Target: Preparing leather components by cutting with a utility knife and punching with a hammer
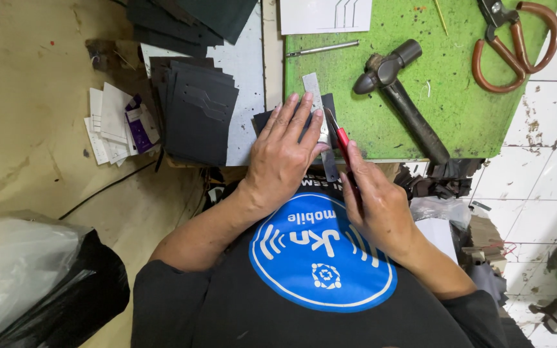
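Note:
My left hand (285,151) lies flat with fingers spread, pressing a steel ruler (313,87) onto a dark leather piece (263,119) at the near edge of a green cutting mat (420,84). My right hand (378,203) grips a red-handled craft knife (341,138). The knife's blade tip rests against the ruler's right edge, just beside my left fingertips. Most of the leather piece is hidden under my left hand.
A black hammer (398,90), brown-handled shears (517,42), a thin metal tool (322,49) and a white paper template (325,14) lie on the mat. Stacked dark cut leather pieces (198,109) and small cards (120,125) sit to the left. A plastic bag (27,277) lies at lower left.

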